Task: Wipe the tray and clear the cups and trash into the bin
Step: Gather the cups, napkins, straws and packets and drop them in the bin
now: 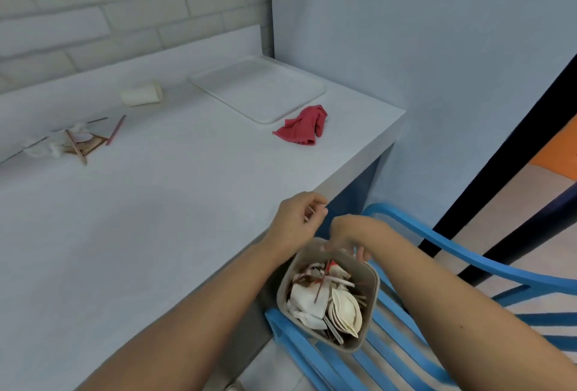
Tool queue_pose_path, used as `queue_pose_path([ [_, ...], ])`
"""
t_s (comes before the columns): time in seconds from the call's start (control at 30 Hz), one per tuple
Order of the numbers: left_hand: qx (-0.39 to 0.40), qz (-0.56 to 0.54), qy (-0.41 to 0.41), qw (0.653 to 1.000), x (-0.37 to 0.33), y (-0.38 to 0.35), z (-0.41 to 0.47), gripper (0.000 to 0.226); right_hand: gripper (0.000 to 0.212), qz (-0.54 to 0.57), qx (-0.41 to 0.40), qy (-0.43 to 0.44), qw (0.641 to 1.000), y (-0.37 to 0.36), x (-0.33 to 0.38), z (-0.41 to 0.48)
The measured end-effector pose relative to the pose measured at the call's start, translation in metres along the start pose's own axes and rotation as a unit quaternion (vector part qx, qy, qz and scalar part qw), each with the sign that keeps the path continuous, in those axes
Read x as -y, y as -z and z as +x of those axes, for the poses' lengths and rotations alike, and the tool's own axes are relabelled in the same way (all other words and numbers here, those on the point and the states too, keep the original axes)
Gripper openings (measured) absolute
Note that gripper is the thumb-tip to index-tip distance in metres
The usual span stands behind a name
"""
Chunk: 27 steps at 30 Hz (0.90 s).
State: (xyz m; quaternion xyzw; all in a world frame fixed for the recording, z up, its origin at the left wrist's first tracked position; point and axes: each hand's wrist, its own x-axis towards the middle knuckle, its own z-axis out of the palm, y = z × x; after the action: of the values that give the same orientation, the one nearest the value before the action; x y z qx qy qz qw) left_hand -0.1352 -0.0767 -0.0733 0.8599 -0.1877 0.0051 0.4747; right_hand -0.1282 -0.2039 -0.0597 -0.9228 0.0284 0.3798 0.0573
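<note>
A beige bin (370,290) rests on a blue chair, filled with crushed paper cups, tissue and sticks. My right hand (349,236) is bent over the bin's far rim, fingers touching it. Just beside it at the table's edge, my left hand (298,219) has curled fingers pinching a thin stick. The white tray (259,87) lies bare at the table's far right corner. A crumpled red cloth (301,126) sits just in front of the tray. One paper cup (142,94) lies on its side farther left. A pile of sticks and tissue (73,140) sits at the far left.
The white table (156,219) meets a brick wall behind and a pale blue wall on the right. The blue slatted chair (437,343) stands against the table's right edge. A dark door frame (499,153) runs diagonally on the right.
</note>
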Motion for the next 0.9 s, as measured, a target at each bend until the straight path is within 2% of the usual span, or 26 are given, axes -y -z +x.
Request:
queue_pose_path([
  [0.1, -0.052, -0.021, -0.021, 0.998, -0.007, 0.03, 0.016, 0.013, 0.048, 0.037, 0.005, 0.023, 0.999, 0.038, 0.019, -0.016],
  [0.27, -0.129, -0.004, -0.009, 0.992, 0.004, 0.095, 0.032, 0.012, 0.037, -0.025, -0.091, 0.092, 0.991, 0.081, 0.072, -0.022],
  [0.53, -0.23, 0.057, 0.071, 0.969, 0.069, 0.202, 0.036, 0.011, 0.03, -0.052, -0.219, 0.17, 0.959, 0.109, 0.186, 0.004],
  [0.77, -0.258, 0.141, 0.16, 0.942, 0.145, 0.29, 0.03, 0.013, 0.012, -0.028, -0.223, 0.221, 0.949, 0.122, 0.287, 0.039],
  [0.9, -0.258, 0.182, 0.196, 0.928, 0.178, 0.337, 0.023, 0.017, 0.021, 0.014, -0.22, 0.236, 0.947, 0.123, 0.336, 0.065],
])
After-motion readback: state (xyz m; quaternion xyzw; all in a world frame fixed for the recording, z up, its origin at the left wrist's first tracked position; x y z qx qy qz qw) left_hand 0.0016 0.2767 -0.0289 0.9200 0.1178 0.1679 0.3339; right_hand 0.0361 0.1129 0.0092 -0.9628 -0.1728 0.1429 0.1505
